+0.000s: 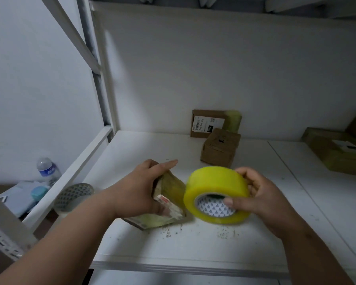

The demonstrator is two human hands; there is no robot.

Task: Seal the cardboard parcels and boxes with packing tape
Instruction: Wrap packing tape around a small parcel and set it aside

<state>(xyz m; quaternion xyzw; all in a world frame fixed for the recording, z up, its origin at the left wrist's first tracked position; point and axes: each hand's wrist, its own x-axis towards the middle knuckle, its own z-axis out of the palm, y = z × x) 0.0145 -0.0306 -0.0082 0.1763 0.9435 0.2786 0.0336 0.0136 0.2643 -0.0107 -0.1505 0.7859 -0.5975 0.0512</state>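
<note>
glossy yellow tape roll (215, 186) in right hand (261, 202), crinkled taped parcel (171, 194)

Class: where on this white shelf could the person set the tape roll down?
Bare shelf lies along the front edge, and between the small brown box and the large parcel. It is crowded where the left hand holds the taped parcel.

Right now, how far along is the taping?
Done: the upright labelled box at the back wall already shows tape. In hand: left hand grips a taped parcel; right hand holds the yellow tape roll. Left: the small brown box looks untaped.
</note>
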